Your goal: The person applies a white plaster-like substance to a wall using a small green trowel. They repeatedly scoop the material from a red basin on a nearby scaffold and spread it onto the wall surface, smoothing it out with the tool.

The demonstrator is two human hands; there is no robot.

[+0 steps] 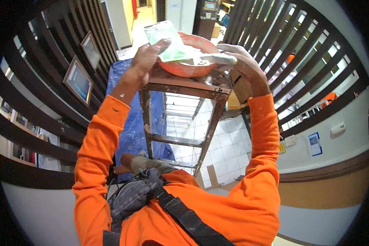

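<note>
Fingers and thumb of my left hand (147, 59) close on a flat pale-green putty spreader (165, 41), tilted over the left rim of an orange bowl (186, 70). White paste (200, 60) shows inside the bowl. At the bowl's right side, my right hand (244, 60) grips a putty knife by its pale handle (221, 60). The knife's blade is blurred and partly lost against the paste. Beneath, the bowl rests on the top of a worn, paint-spattered stepladder (184, 80).
Blue sheeting (129, 135) drapes left of the ladder, above a white tiled floor (225, 143). Dark slatted partitions rise on both sides, the left one bearing picture frames (79, 80). A cardboard box (238, 92) sits right of the ladder. My leg (137, 163) is by its lower left.
</note>
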